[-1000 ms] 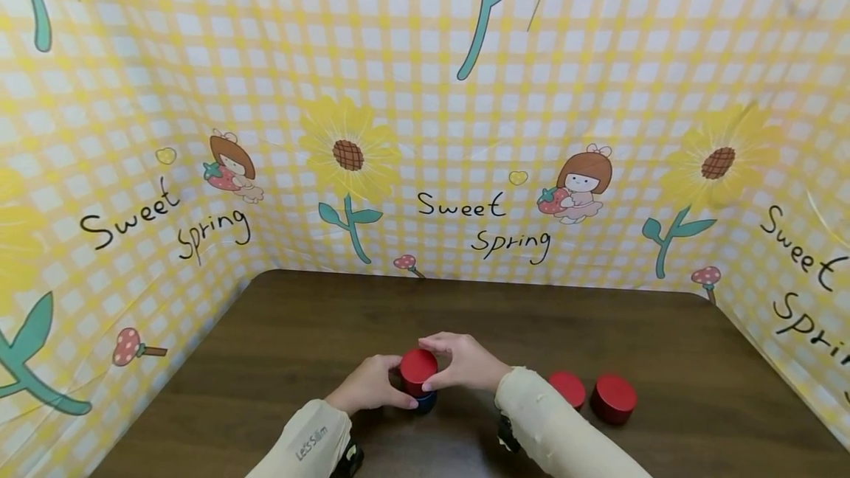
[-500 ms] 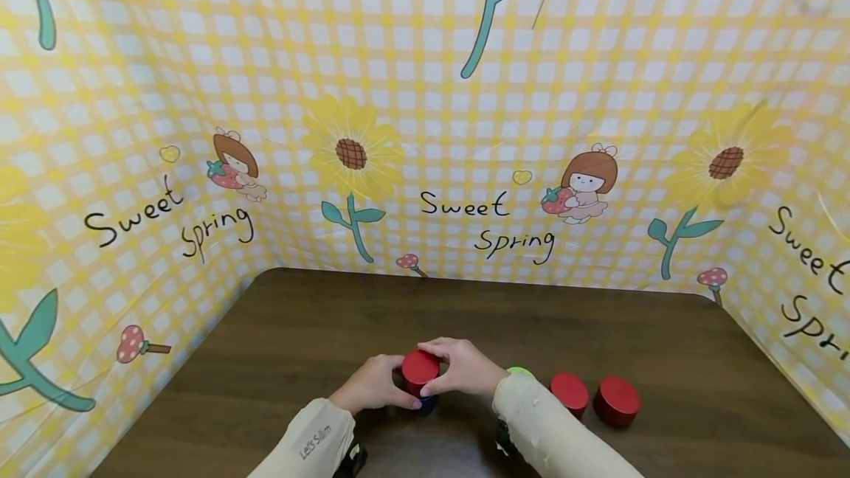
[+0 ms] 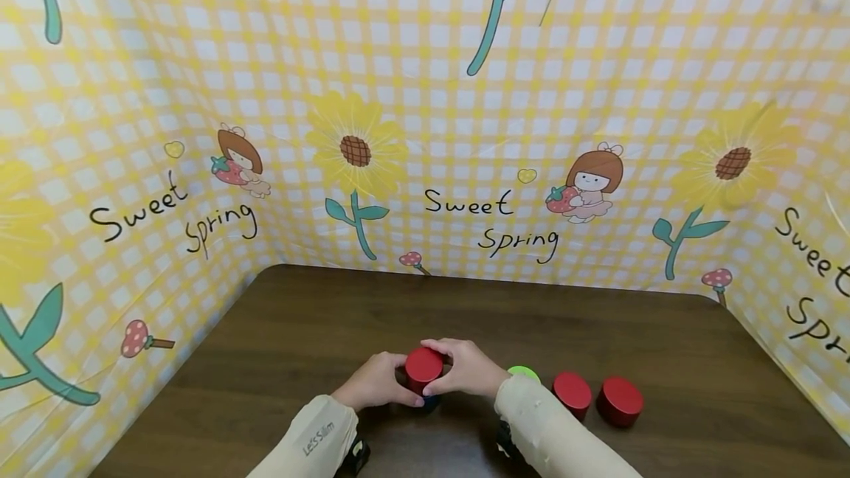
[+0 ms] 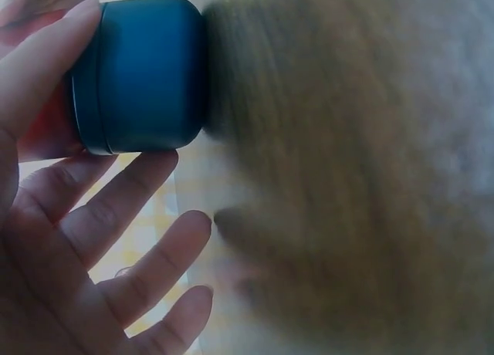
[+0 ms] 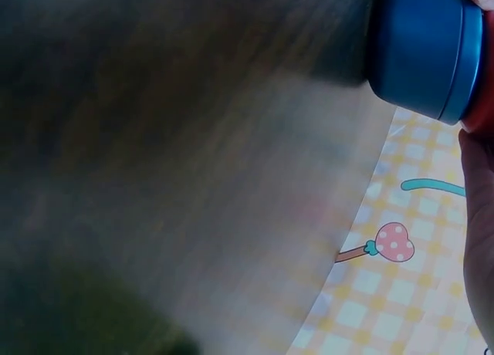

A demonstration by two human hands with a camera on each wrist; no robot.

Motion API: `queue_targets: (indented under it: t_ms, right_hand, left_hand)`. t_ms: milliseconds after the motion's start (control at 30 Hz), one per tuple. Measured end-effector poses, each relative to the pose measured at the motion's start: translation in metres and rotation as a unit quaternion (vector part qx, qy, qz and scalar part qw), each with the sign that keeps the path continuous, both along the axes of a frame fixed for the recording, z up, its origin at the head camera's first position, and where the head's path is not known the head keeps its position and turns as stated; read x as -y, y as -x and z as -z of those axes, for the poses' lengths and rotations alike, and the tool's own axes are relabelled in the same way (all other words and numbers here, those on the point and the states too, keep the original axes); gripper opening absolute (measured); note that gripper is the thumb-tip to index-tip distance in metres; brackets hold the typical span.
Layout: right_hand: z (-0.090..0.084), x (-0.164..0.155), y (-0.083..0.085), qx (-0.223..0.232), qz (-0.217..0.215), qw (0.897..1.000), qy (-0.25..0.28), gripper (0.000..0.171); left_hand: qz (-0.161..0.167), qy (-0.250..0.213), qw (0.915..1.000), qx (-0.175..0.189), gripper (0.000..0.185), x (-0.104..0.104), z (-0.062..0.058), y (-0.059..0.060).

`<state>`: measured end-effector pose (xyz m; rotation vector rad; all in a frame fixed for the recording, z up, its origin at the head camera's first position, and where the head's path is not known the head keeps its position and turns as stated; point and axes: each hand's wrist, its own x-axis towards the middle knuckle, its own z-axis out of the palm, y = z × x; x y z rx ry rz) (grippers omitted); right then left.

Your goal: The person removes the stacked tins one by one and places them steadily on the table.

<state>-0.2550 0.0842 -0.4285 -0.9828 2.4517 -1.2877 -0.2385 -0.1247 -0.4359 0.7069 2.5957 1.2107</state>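
Observation:
A red round tin (image 3: 423,366) sits on top of a blue round tin (image 4: 150,73) near the middle of the table. My left hand (image 3: 375,380) pinches the blue tin between thumb and fingers close to where the two tins meet; its last two fingers are spread off the tin in the left wrist view. My right hand (image 3: 468,369) grips the red tin from the right, thumb in front and fingers behind. In the head view the hands and the red tin cover most of the blue one.
Two more red tins (image 3: 572,394) (image 3: 620,401) stand to the right, by my right sleeve (image 3: 551,419). Behind that sleeve a bright green round top (image 3: 524,373) partly shows. A yellow checked cloth (image 3: 465,131) hangs around the dark wooden table (image 3: 319,316).
Both hands keep their hold on the stacked tins, with hardly any movement. The green top has come into sight from behind the right sleeve, and the head view has shifted slightly.

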Motion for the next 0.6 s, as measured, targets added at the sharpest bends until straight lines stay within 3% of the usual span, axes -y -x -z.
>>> queue_targets:
  t_ms: [600]
  right_hand:
    - [0.0001,-0.0026,-0.0028,0.027,0.011,0.999,0.045,0.061]
  left_hand:
    - [-0.015,0.025,0.9996,-0.006,0.029,-0.0033,-0.0016,-0.0033]
